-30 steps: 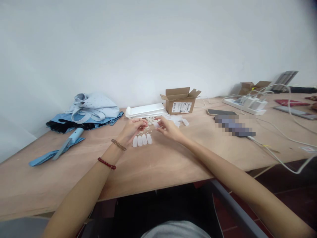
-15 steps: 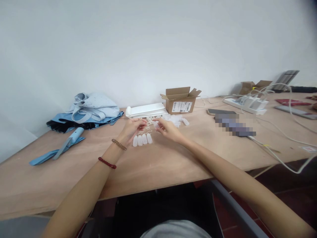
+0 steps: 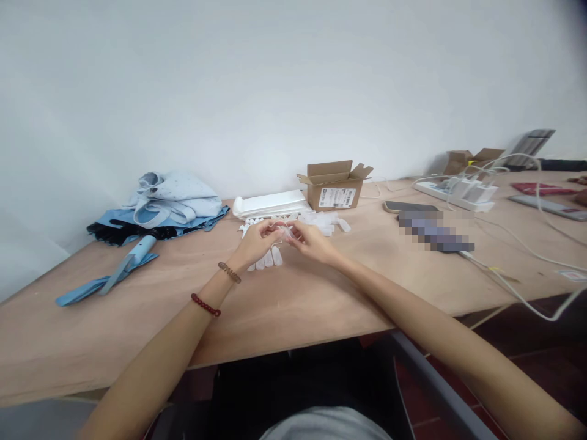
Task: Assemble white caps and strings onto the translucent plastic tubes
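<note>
Near the desk's [image 3: 293,305] far edge, the left hand [image 3: 257,239] and right hand [image 3: 312,239] together pinch a small white capsule [image 3: 287,232] above a row of capsules [image 3: 270,259].

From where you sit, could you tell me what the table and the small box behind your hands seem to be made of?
The table looks like plywood: matt, pale brown, faint grain, a thin raw edge. The small box looks like plain brown corrugated cardboard, with open flaps and a white label.
</note>
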Available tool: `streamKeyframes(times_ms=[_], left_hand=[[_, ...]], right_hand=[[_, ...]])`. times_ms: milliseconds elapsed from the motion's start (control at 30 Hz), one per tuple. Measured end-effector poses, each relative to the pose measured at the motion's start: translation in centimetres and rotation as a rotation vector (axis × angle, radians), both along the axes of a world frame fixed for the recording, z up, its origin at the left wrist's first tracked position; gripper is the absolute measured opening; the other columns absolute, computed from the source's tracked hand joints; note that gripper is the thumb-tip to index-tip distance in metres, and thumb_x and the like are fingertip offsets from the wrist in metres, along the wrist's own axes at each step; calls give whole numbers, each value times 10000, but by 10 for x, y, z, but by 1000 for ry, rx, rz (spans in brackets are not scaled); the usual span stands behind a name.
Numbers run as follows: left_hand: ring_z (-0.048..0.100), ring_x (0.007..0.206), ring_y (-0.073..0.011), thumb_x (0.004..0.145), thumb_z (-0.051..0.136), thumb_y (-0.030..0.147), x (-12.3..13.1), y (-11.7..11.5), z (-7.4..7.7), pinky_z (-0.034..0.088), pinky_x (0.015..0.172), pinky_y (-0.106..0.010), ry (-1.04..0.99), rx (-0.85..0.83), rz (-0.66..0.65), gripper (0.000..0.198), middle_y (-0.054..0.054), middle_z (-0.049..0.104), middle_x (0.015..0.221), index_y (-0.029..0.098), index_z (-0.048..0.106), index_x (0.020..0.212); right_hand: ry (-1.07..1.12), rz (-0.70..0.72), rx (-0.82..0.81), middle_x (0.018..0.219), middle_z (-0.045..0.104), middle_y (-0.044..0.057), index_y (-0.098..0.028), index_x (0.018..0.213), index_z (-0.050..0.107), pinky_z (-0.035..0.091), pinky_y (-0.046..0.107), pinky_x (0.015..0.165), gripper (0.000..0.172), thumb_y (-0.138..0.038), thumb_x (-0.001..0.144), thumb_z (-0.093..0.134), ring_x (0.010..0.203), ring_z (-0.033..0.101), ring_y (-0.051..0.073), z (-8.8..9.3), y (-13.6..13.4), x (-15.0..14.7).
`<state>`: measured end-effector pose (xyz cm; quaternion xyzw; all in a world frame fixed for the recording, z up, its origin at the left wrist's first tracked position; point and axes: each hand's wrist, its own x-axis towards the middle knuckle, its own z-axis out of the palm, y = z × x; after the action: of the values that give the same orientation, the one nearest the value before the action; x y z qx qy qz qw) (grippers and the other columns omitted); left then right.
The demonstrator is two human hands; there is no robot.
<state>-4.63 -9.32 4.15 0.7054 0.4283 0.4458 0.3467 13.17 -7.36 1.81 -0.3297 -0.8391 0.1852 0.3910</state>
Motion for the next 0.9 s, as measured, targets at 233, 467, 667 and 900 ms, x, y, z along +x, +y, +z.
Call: streamKeyframes(times_ms=[233, 467, 667, 900], left_hand=[[544, 665, -130, 694, 684, 363, -4, 7, -7, 419, 619, -253, -26, 33, 92, 250, -48, 670, 834, 160, 692, 840], [503, 582, -114, 687, 688, 375, -1, 3, -5, 384, 549, -236, -35, 15, 129, 244, -24, 631, 671, 143, 678, 762], [551, 589, -130, 674, 697, 387, 0, -1, -1, 412, 553, -241, -63, -30, 150, 246, -42, 659, 652, 143, 679, 658], [600, 650, -145, 630, 751, 362, 3, -1, -4, 459, 601, -261, -275, -202, 130, 256, -86, 689, 717, 118, 710, 696]], right_hand=[[0, 20, 4, 790, 620, 35, -151, 1105, 549, 403, 249, 654, 286, -209, 828, 506, 686, 541, 140, -1, -1, -1], [10, 24, -16, 768, 622, 28, -155, 1083, 557, 400, 251, 662, 262, -177, 831, 489, 694, 547, 145, -4, -1, -3], [29, 19, -26, 780, 624, 39, -142, 1079, 555, 405, 261, 670, 258, -179, 834, 483, 704, 560, 152, -4, -1, -4], [82, 4, -68, 777, 628, 41, -147, 1092, 518, 432, 274, 680, 252, -206, 851, 471, 717, 582, 155, -2, -1, -4]])
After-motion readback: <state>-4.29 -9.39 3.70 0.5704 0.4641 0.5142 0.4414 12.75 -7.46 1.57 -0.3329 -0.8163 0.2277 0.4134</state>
